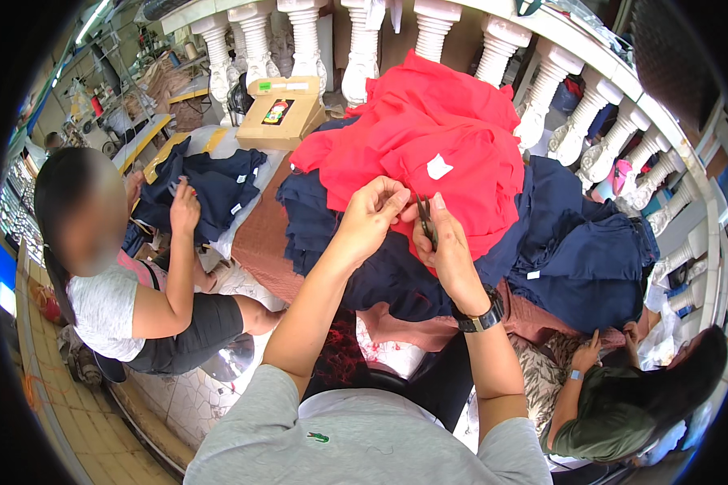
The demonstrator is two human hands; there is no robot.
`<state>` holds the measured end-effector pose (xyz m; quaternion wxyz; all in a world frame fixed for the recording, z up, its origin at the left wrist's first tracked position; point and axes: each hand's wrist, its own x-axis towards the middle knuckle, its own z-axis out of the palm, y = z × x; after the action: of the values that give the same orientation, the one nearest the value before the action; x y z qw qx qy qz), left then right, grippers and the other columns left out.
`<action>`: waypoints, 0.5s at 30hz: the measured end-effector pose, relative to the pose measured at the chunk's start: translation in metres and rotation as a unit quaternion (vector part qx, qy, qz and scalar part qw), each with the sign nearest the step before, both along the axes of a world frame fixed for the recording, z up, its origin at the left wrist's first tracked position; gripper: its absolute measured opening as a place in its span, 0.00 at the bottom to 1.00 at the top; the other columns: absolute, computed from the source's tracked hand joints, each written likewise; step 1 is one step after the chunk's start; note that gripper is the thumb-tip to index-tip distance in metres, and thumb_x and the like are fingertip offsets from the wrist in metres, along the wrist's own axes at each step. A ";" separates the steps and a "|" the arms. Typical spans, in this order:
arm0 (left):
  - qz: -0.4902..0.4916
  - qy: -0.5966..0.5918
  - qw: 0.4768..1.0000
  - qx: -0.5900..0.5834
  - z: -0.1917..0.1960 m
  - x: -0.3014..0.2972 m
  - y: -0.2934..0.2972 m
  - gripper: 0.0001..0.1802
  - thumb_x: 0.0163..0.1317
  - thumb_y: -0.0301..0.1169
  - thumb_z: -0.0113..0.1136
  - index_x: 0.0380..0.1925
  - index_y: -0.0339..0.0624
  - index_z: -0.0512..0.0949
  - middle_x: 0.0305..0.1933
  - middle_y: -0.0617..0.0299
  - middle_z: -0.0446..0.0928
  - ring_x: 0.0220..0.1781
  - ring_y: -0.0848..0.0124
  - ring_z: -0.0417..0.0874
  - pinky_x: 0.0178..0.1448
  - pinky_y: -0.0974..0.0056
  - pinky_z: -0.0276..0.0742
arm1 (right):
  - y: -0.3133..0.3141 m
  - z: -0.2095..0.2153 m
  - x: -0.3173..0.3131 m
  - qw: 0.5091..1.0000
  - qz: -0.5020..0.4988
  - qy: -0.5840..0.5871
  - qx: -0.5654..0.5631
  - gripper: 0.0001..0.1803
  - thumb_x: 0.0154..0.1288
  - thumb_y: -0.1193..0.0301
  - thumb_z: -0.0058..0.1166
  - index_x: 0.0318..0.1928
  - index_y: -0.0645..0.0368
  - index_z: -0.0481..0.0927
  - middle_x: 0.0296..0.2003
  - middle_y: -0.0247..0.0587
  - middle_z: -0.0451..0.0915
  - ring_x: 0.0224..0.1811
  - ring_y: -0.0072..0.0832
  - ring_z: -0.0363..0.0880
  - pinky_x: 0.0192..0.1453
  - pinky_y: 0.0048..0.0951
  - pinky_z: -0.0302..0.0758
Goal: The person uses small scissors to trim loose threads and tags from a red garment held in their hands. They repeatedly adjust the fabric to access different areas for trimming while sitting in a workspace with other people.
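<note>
A heap of red cloth (437, 113), with a small white label on it, lies on top of folded navy garments (309, 230). Over the near edge of the red cloth, my right hand (449, 246) is closed around a pair of small dark thread snips (425, 217), blades pointing away from me. Just left of the blades, my left hand (374, 217) has its fingertips pinched together. Whatever those fingers hold is too small to make out.
A cardboard box (279, 117) stands at the back left, before a white balustrade (364, 56). To the left a person (129, 299) handles a navy garment (206, 190). At the lower right another person (615, 404) touches a navy pile (586, 267).
</note>
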<state>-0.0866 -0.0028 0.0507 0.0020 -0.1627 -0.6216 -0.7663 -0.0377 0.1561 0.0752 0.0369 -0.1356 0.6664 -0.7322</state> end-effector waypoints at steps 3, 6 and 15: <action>0.020 0.014 1.000 -0.013 -0.001 0.006 -0.002 0.09 0.75 0.34 0.58 0.43 0.40 0.78 0.36 0.69 0.79 0.40 0.80 0.77 0.46 0.72 0.72 | -0.004 -0.002 0.006 1.000 -0.007 -0.027 -0.003 0.29 0.83 0.48 0.30 0.38 0.59 0.75 0.19 0.22 0.58 0.18 0.13 0.51 0.22 0.20 0.51; 0.017 0.030 0.999 0.022 -0.004 0.013 0.000 0.09 0.75 0.34 0.58 0.42 0.39 0.77 0.36 0.67 0.78 0.41 0.79 0.77 0.47 0.71 0.73 | -0.004 -0.005 0.007 0.999 -0.009 -0.040 0.007 0.29 0.83 0.49 0.32 0.36 0.59 0.75 0.18 0.22 0.58 0.17 0.12 0.51 0.21 0.20 0.50; 0.019 0.076 0.996 0.042 -0.006 0.028 0.005 0.06 0.72 0.28 0.60 0.39 0.37 0.76 0.33 0.63 0.79 0.33 0.77 0.78 0.44 0.71 0.76 | -0.005 -0.007 0.003 0.994 0.005 -0.104 -0.042 0.27 0.82 0.50 0.36 0.33 0.58 0.74 0.18 0.21 0.58 0.16 0.11 0.50 0.20 0.20 0.46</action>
<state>-0.0582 0.0025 0.0448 0.0703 -0.2085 -0.5901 -0.7767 -0.0344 0.1508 0.0686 0.1038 -0.0633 0.6271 -0.7694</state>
